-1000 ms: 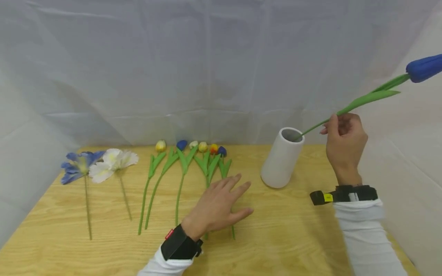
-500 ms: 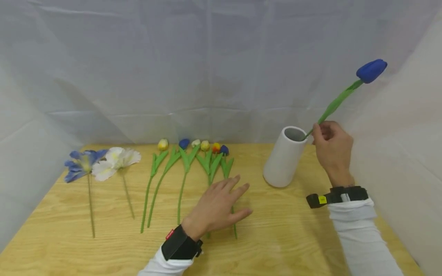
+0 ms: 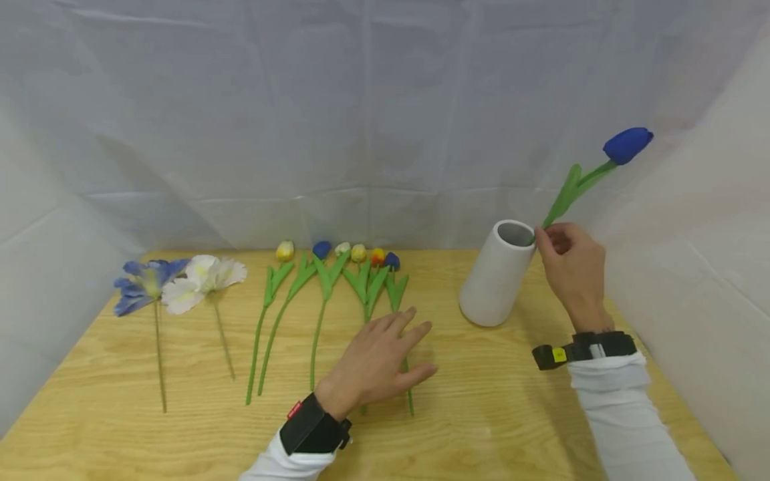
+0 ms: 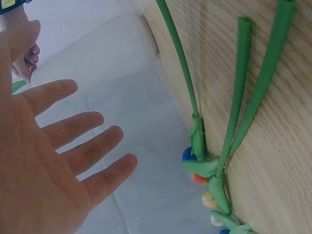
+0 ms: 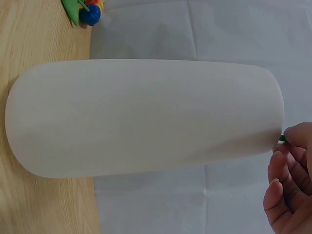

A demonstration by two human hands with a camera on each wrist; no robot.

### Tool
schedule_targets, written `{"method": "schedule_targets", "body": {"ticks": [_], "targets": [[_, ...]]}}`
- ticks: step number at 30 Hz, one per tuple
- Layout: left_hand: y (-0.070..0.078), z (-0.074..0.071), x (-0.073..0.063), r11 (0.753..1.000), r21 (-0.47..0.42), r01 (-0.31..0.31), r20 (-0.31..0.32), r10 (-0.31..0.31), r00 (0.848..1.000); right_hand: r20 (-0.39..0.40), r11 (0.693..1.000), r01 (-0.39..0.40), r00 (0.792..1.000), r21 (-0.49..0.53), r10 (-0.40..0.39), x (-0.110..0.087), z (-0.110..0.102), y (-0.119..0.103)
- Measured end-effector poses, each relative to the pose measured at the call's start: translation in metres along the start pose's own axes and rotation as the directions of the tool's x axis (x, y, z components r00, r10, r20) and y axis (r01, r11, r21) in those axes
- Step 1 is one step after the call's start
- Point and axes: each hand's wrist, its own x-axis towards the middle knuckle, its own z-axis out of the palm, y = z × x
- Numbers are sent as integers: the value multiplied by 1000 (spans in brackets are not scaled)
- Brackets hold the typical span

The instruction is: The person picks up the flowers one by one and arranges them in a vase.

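My right hand (image 3: 573, 272) pinches the green stem of a blue tulip (image 3: 627, 145) at the rim of a white vase (image 3: 494, 280). The stem's lower end goes into the vase mouth, and the bloom leans up and to the right. In the right wrist view thumb and fingers (image 5: 292, 136) sit right at the vase's top edge, with a bit of green stem (image 5: 283, 138) between them. My left hand (image 3: 377, 361) hovers over the stems of the tulips (image 3: 365, 294), fingers spread. The left wrist view shows its palm (image 4: 53, 165) holding nothing.
Several tulips lie side by side on the wooden table (image 3: 481, 414), blooms toward the back: yellow (image 3: 285, 251), blue, white and orange-red. Farther left lie a blue-purple flower (image 3: 147, 284) and a white flower (image 3: 204, 280). Pale sheeting (image 3: 409, 133) rises behind the table.
My right hand has moved left and down to the vase rim, and the tulip's stem has slid deeper into the vase. Its bloom has swung left. My left hand stays nearly still.
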Motion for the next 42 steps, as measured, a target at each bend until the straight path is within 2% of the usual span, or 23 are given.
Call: {"method": "schedule_targets", "body": {"ticks": [5, 14, 29, 42], "targets": [[0, 1, 0, 1000, 2, 0, 1, 0, 1000, 30, 1000, -1, 1000, -14, 2, -2, 2, 1], [0, 1, -2, 1000, -3, 12, 11, -12, 1000, 85, 997, 52, 995, -60, -47, 0, -1, 1], [-2, 2, -3, 1000, -17, 24, 15, -24, 1000, 166, 992, 75, 985, -106, -57, 1, -8, -7], [-3, 3, -5, 999, -29, 36, 13, -35, 999, 164, 993, 79, 984, -83, -65, -3, -10, -6]]}}
